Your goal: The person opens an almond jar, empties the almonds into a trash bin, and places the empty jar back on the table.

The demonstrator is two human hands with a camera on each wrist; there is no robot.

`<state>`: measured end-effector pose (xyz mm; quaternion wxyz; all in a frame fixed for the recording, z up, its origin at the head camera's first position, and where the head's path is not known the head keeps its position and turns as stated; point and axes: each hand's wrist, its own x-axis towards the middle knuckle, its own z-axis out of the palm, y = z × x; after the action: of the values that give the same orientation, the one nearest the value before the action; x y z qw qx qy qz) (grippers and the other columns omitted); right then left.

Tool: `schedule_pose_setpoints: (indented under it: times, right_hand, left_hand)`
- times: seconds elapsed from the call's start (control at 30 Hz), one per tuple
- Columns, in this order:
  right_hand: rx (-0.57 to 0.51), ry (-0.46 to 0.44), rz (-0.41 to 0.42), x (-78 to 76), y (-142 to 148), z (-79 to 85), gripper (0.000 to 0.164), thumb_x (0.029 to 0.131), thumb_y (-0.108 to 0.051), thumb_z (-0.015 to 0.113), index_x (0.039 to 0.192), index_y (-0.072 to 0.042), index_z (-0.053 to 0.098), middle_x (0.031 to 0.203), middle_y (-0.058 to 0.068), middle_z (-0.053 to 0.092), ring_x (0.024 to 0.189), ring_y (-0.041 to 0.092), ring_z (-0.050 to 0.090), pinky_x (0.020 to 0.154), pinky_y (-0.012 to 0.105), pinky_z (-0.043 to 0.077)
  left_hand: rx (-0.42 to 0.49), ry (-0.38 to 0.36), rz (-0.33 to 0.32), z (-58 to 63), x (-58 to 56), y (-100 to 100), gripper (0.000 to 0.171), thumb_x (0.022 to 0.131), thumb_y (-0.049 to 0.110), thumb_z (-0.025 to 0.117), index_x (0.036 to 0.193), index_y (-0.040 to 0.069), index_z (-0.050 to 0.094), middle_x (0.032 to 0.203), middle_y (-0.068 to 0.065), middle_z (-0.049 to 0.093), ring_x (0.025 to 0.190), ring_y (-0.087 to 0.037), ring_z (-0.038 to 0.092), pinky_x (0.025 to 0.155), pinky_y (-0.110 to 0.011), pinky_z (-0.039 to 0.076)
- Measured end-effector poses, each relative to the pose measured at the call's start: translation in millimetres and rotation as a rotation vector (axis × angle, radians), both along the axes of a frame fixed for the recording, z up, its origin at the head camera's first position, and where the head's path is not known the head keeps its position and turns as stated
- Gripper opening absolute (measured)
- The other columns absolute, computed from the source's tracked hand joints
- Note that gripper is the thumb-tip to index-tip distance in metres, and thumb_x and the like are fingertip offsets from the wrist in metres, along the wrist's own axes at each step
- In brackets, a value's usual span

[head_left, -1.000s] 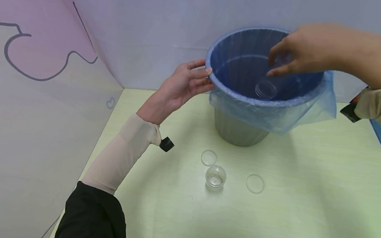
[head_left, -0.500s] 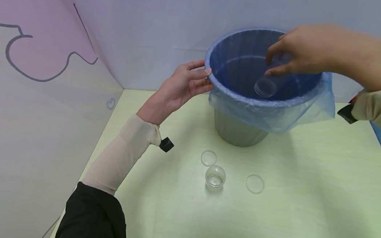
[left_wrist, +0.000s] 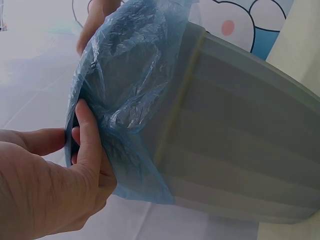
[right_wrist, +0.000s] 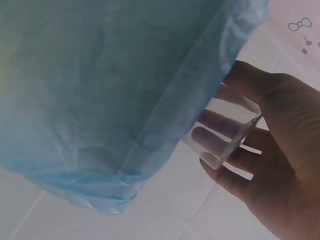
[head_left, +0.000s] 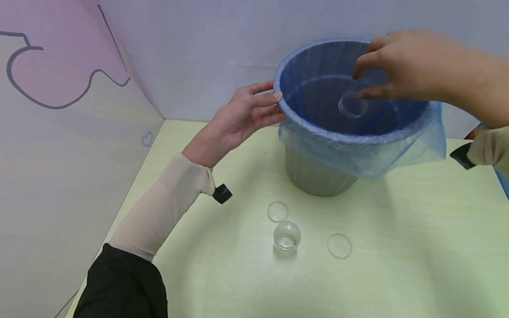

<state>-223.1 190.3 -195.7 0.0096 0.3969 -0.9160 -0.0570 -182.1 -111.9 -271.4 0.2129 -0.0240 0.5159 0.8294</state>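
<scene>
A grey bin [head_left: 319, 175] stands on the table, lined with a thin blue plastic bag [head_left: 342, 152] folded over its rim. My left hand [head_left: 244, 112] grips the bin's left rim; in the left wrist view the thumb and fingers [left_wrist: 89, 137] lie on either side of the bagged edge. Over the bin's mouth, my right hand [head_left: 413, 66] holds a clear plastic cup [right_wrist: 235, 117] with fingers curled around its side. The cup's rim faces down into the bin in the head view. Another clear cup [head_left: 286, 239] stands upright on the table.
Two clear round lids [head_left: 278, 212] [head_left: 339, 246] lie on the pale table [head_left: 229, 284], one right behind the standing cup and one to its right. A pale wall [head_left: 200, 39] rises behind the bin, and a patterned panel [head_left: 61, 166] stands on the left.
My right hand has shifted slightly left over the bin, its fingers and thumb spreading a little. The held cup has moved slightly up and left in the head view. My left hand stays on the rim.
</scene>
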Motion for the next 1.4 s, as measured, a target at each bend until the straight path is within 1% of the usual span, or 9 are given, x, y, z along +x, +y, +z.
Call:
schedule_pose_setpoints:
  times: [0.13,0.2,0.5,0.77,0.97,1.2,1.4]
  right_hand:
    - [0.014,-0.070,-0.022,0.9,-3.0,-0.7,0.048,0.089,-0.035,0.084,0.125,-0.005,0.071,0.127,0.028,0.064,0.115,0.050,0.063,0.097,0.068,0.049]
    - [0.015,-0.089,-0.020,0.7,-3.9,-1.0,0.049,0.089,-0.035,0.084,0.126,-0.005,0.071,0.129,0.028,0.064,0.117,0.050,0.062,0.098,0.068,0.049]
    - [0.003,-0.093,-0.007,0.8,-2.2,-1.7,0.047,0.089,-0.033,0.084,0.124,-0.005,0.072,0.128,0.028,0.065,0.116,0.050,0.063,0.098,0.068,0.049]
    - [-0.010,-0.063,0.025,1.4,-2.3,-1.0,0.046,0.087,-0.030,0.086,0.121,-0.004,0.073,0.124,0.028,0.065,0.112,0.050,0.064,0.096,0.067,0.050]
    - [-0.033,-0.063,0.031,0.5,-0.8,-1.2,0.044,0.087,-0.028,0.086,0.121,-0.002,0.073,0.122,0.029,0.066,0.112,0.050,0.063,0.097,0.067,0.050]
    - [-0.014,-0.092,-0.020,-0.4,1.5,-1.2,0.047,0.089,-0.029,0.085,0.123,-0.001,0.071,0.129,0.031,0.064,0.119,0.052,0.060,0.102,0.069,0.047]
    - [-0.044,-0.121,-0.020,0.5,2.2,-1.3,0.046,0.090,-0.029,0.083,0.124,-0.001,0.071,0.129,0.029,0.065,0.119,0.050,0.062,0.102,0.068,0.047]
  left_hand:
    - [-0.004,0.003,-0.001,-0.4,0.1,-0.4,0.055,0.103,0.001,0.059,0.155,0.007,0.044,0.116,-0.013,0.064,0.089,-0.020,0.068,0.082,-0.029,0.063]
    - [-0.006,0.005,-0.001,-0.6,0.1,-0.3,0.054,0.103,0.001,0.059,0.155,0.007,0.044,0.116,-0.013,0.064,0.089,-0.020,0.068,0.082,-0.028,0.063]
    - [0.007,0.007,-0.005,0.4,0.3,-0.4,0.057,0.104,0.001,0.059,0.157,0.008,0.041,0.116,-0.014,0.064,0.087,-0.019,0.068,0.082,-0.029,0.063]
    - [0.013,0.010,-0.005,1.2,0.8,-0.9,0.056,0.103,0.001,0.059,0.156,0.007,0.042,0.114,-0.013,0.064,0.086,-0.019,0.069,0.081,-0.030,0.063]
    - [0.007,0.024,-0.009,2.2,1.8,0.1,0.055,0.104,0.002,0.059,0.156,0.006,0.041,0.116,-0.014,0.063,0.087,-0.018,0.069,0.082,-0.030,0.063]
    - [0.021,0.005,0.002,3.1,1.5,0.5,0.055,0.103,0.000,0.060,0.155,0.007,0.043,0.112,-0.013,0.065,0.084,-0.019,0.068,0.081,-0.030,0.063]
    - [0.033,-0.004,0.007,2.7,1.9,-0.3,0.054,0.103,0.000,0.060,0.154,0.007,0.044,0.112,-0.013,0.066,0.084,-0.020,0.069,0.081,-0.030,0.063]
